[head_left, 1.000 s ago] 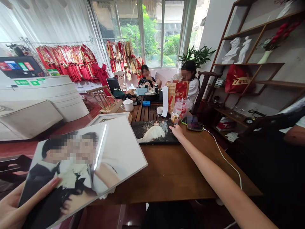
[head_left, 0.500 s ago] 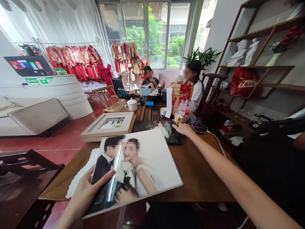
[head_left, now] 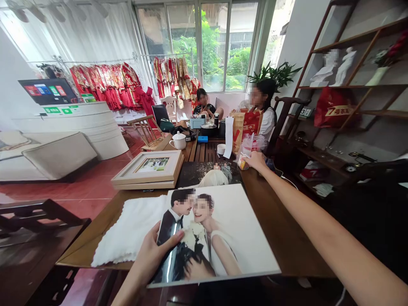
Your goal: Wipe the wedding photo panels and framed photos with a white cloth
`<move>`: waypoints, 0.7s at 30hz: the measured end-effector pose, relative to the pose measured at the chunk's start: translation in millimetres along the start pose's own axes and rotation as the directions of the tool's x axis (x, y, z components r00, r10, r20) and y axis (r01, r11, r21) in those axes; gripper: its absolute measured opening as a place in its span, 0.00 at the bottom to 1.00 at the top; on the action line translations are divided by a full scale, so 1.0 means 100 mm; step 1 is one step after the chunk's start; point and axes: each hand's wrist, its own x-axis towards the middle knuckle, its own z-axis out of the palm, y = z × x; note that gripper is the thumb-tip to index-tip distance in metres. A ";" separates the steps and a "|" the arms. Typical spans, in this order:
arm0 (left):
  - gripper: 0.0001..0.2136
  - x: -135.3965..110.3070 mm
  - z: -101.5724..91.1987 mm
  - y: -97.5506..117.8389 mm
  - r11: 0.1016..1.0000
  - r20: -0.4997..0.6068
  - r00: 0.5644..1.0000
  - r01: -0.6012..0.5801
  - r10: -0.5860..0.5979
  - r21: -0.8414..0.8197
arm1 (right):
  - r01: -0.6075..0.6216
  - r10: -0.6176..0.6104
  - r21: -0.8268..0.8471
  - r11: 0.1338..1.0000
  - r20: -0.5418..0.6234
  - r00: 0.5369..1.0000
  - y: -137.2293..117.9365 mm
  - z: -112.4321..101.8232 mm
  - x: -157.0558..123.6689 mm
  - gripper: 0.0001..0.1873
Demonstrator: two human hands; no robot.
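Note:
My left hand (head_left: 152, 256) grips the lower left edge of a large glossy wedding photo print (head_left: 229, 229), thumb on top. The print lies flat on the wooden table (head_left: 287, 238), partly over a white cloth (head_left: 127, 229). My right hand (head_left: 256, 160) is stretched far across the table. It rests by a small yellow box (head_left: 242, 164) and a clear plastic bag (head_left: 250, 145); its fingers are turned away from me. A dark photo panel (head_left: 204, 173) lies just beyond the print.
Stacked wooden picture frames (head_left: 149, 168) sit at the table's left. Further back are a white lidded cup (head_left: 178, 140), a red and brown paper bag (head_left: 244, 123) and two seated people. A dark chair (head_left: 35, 216) stands at the left, wooden shelves (head_left: 350, 87) at the right.
My left hand swung the print in from the left and laid it down on the table over the cloth. My right hand moved from the dark panel's corner to the small box.

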 end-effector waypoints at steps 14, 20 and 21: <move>0.24 0.13 0.17 -0.19 0.999 0.095 0.994 -0.047 0.046 0.011 | 0.171 -0.145 0.144 0.975 -0.179 0.973 0.23 -0.26 -0.53 0.28; 0.28 0.23 0.20 -0.21 1.000 0.155 0.988 0.010 -0.011 0.007 | -0.003 -0.191 0.548 0.837 0.296 0.936 0.43 -0.31 -1.64 0.25; 0.29 0.24 0.22 -0.20 1.000 0.152 0.988 0.016 -0.017 0.007 | -0.043 -0.206 0.596 0.802 0.343 0.916 0.45 -0.29 -1.81 0.26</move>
